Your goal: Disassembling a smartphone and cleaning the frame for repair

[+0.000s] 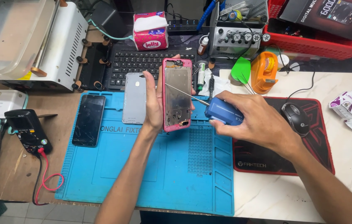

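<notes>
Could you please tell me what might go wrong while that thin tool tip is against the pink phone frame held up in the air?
The left hand holds the pink phone frame above the blue mat, unsupported, so it could slip and drop. The thin metal tip of the blue tool in the right hand crosses the frame's inner plate and might scratch it or skid towards the fingers.

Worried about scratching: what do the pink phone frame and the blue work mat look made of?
Pink phone frame, held in the left hand: probably glossy plastic rim around a dull metal plate, which shows a grey sheen. Blue work mat: likely matte silicone rubber, with moulded grid and compartments.
</notes>
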